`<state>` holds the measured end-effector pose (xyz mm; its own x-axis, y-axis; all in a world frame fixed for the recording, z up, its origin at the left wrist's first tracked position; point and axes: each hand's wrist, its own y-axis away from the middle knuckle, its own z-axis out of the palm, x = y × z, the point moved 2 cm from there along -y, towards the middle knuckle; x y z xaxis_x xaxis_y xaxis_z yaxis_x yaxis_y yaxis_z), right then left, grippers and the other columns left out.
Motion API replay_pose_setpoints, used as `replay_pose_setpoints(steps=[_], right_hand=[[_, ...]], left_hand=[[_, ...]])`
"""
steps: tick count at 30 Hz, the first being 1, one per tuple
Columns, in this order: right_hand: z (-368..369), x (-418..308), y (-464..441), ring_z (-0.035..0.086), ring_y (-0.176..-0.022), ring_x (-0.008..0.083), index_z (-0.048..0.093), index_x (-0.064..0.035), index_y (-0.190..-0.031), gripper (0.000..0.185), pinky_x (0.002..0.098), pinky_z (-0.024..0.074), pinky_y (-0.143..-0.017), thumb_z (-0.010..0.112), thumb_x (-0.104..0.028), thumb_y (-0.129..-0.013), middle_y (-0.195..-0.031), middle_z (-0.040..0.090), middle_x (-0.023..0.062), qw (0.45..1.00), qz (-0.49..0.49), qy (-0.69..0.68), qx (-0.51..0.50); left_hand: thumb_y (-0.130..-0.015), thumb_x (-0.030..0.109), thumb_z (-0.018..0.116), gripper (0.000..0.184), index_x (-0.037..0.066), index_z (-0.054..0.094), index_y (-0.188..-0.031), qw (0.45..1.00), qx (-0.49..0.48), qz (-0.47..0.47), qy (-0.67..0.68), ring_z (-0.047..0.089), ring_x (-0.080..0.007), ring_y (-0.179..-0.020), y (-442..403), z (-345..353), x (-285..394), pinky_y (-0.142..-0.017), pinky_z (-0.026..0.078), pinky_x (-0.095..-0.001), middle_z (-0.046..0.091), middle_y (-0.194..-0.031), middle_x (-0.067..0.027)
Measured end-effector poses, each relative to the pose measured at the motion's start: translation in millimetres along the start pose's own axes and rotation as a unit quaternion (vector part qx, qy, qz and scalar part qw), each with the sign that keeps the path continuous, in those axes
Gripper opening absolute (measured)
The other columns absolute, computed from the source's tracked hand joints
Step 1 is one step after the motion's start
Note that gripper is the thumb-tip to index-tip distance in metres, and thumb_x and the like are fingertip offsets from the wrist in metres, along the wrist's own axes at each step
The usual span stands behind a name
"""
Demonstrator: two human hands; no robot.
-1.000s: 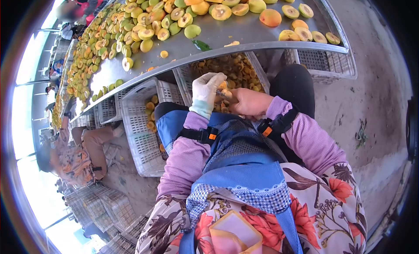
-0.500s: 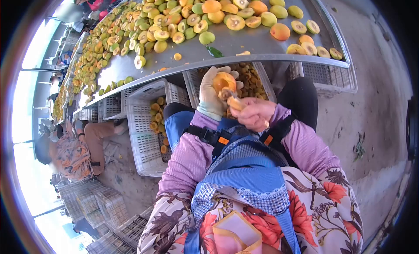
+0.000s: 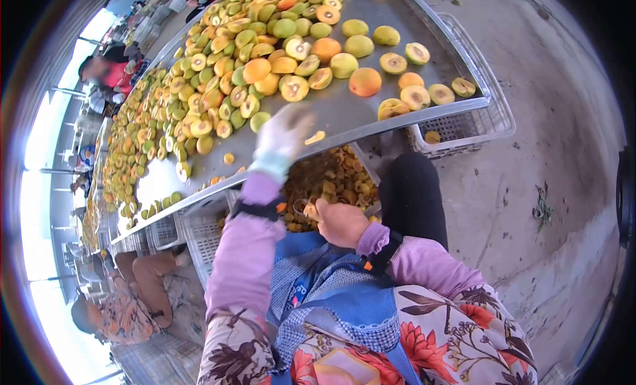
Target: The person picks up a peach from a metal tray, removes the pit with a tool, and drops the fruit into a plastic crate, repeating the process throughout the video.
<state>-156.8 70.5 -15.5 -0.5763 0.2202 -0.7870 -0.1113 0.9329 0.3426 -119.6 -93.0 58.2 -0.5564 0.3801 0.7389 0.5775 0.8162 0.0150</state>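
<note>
My left hand (image 3: 286,128), in a pale glove, reaches over the near edge of the metal table (image 3: 344,123). Motion smears its fingers, so whether they hold anything is unclear. Close ahead of it lie the heaped peach-like fruits (image 3: 295,87), green to orange, many cut in half with the brown stone showing. My right hand (image 3: 341,223), bare, is closed on a small tool (image 3: 310,211) with a tan handle and what looks like a thin metal loop at its end. That hand is held low, above a crate of fruit pieces (image 3: 344,176) under the table edge.
A white plastic crate (image 3: 500,123) stands under the table's right corner. Another crate (image 3: 202,236) is at the left of my legs. One person (image 3: 126,312) sits at the left, and another person in red (image 3: 116,77) is farther along the table. Concrete floor (image 3: 490,206) extends at the right.
My left hand has left my right hand and moved up over the table; the orange fruit half it held is no longer visible. My right hand moved slightly left and down. The view has shifted.
</note>
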Motion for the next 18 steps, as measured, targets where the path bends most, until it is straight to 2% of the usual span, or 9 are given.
replay_pose_setpoints(steps=[3, 4, 5, 6, 10, 12, 14, 15, 18], right_hand=[[5, 16, 0, 0.061, -0.082, 0.0393, 0.047, 0.002, -0.099, 0.024, 0.0488, 0.0462, -0.073, 0.046, -0.012, -0.081, -0.084, 0.062, 0.0237, 0.999, -0.038, -0.003, 0.007], [6, 21, -1, 0.061, -0.082, 0.0395, 0.048, 0.0021, -0.099, 0.024, 0.049, 0.0462, -0.072, 0.047, -0.012, -0.08, -0.083, 0.062, 0.0233, 0.997, -0.067, -0.009, 0.027], [7, 25, -2, 0.061, -0.082, 0.0397, 0.048, 0.0022, -0.099, 0.024, 0.0492, 0.0461, -0.072, 0.047, -0.012, -0.08, -0.083, 0.062, 0.023, 0.994, -0.097, -0.014, 0.046], [7, 29, -1, 0.061, -0.081, 0.0398, 0.048, 0.0023, -0.099, 0.024, 0.0494, 0.0461, -0.072, 0.047, -0.012, -0.08, -0.083, 0.062, 0.0227, 0.99, -0.127, -0.018, 0.064], [-10, 25, 4, 0.06, -0.08, 0.04, 0.051, -0.0023, -0.105, 0.029, 0.048, 0.0465, -0.073, 0.048, -0.021, -0.083, -0.084, 0.062, 0.0234, 0.997, 0.013, -0.037, 0.066], [-21, 22, 9, 0.06, -0.077, 0.0403, 0.047, 0.0003, -0.1, 0.029, 0.0477, 0.0463, -0.07, 0.049, -0.023, -0.083, -0.079, 0.061, 0.0234, 0.995, 0.003, -0.044, 0.084], [-31, 18, 14, 0.062, -0.077, 0.0385, 0.046, 0.0, -0.094, 0.022, 0.0471, 0.047, -0.069, 0.054, -0.015, -0.08, -0.079, 0.062, 0.0216, 0.995, 0.011, -0.037, 0.094], [-16, 36, 4, 0.061, -0.076, 0.0392, 0.045, 0.0003, -0.094, 0.023, 0.0464, 0.0468, -0.067, 0.055, -0.015, -0.08, -0.078, 0.061, 0.0224, 0.983, -0.003, -0.167, 0.077], [-29, 11, 14, 0.057, -0.075, 0.0447, 0.041, 0.0013, -0.093, 0.025, 0.0465, 0.0447, -0.063, 0.057, -0.015, -0.082, -0.075, 0.057, 0.0263, 0.965, -0.108, -0.148, 0.187]], left_hand=[[-0.081, 0.039, 0.061, 0.054, 0.009, 0.05, -0.125, 0.983, -0.157, 0.093, 0.006, 0.053, -0.0327, -0.113, -57, 92, 35, -0.094, 0.041, -0.0384, 0.057, -0.118, -0.0199], [-0.082, 0.031, 0.065, 0.055, 0.006, 0.047, -0.128, 0.97, -0.185, 0.123, -0.101, 0.055, -0.0219, -0.11, -66, 114, 48, -0.091, 0.044, -0.0337, 0.057, -0.12, -0.0163], [-0.083, 0.028, 0.063, 0.047, 0.003, 0.052, -0.122, 0.956, -0.229, 0.126, -0.133, 0.059, -0.0202, -0.102, -75, 133, 48, -0.088, 0.044, -0.0313, 0.062, -0.11, -0.0149], [-0.084, 0.027, 0.062, 0.044, 0.002, 0.054, -0.119, 0.967, -0.23, 0.092, -0.056, 0.06, -0.0191, -0.099, -82, 140, 41, -0.086, 0.045, -0.0302, 0.063, -0.107, -0.0137], [-0.087, 0.017, 0.06, 0.028, -0.003, 0.06, -0.105, 0.969, -0.135, 0.001, 0.206, 0.06, -0.0139, -0.085, -71, 104, 27, -0.076, 0.047, -0.0254, 0.063, -0.087, -0.0062], [-0.087, 0.013, 0.055, 0.03, -0.005, 0.052, -0.11, 0.836, -0.112, -0.125, 0.523, 0.062, -0.0243, -0.094, -49, 74, -3, -0.087, 0.05, -0.0404, 0.062, -0.1, -0.0127], [-0.087, 0.014, 0.05, 0.034, -0.007, 0.047, -0.113, 0.741, -0.069, -0.158, 0.649, 0.058, -0.0342, -0.101, -15, 40, -21, -0.092, 0.047, -0.0495, 0.058, -0.109, -0.0197], [-0.087, 0.015, 0.049, 0.035, -0.008, 0.046, -0.114, 0.719, -0.061, -0.161, 0.674, 0.057, -0.036, -0.103, 5, 31, -24, -0.093, 0.046, -0.0497, 0.056, -0.111, -0.0215], [-0.088, 0.016, 0.045, 0.037, -0.008, 0.044, -0.116, 0.659, -0.063, -0.151, 0.735, 0.054, -0.0402, -0.105, 54, 11, -27, -0.093, 0.045, -0.0497, 0.053, -0.116, -0.0247]])
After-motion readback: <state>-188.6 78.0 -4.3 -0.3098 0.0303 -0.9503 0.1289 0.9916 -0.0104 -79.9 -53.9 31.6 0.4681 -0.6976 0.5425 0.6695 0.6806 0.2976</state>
